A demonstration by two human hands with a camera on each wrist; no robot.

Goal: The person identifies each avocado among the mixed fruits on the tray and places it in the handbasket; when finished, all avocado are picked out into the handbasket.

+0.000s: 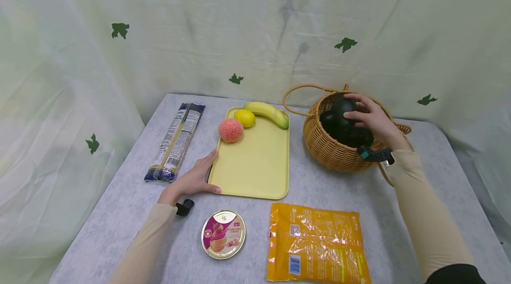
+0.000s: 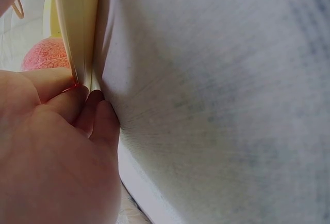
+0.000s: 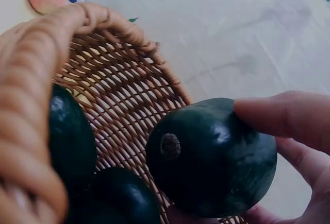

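My right hand [image 1: 377,122] grips a glossy dark green avocado [image 3: 216,162] with spread fingers and thumb, at the mouth of a wicker basket [image 1: 331,162]. More dark avocados [image 3: 72,136] lie inside the basket. My left hand [image 1: 195,179] touches the near left corner of a yellow tray [image 1: 255,164], with its fingers along the left edge and its thumb at the front edge. On the tray's far part are a pink peach [image 1: 230,130], a lemon [image 1: 244,118] and a banana [image 1: 267,113] with a green end.
A long blue and gold packet [image 1: 175,142] lies left of the tray. Nearer me are a round fruit drops tin [image 1: 223,234] and an orange bag [image 1: 319,244]. A pale curtain [image 1: 255,31] hangs behind the grey table [image 1: 100,244]. The basket's handle [image 1: 293,93] leans left.
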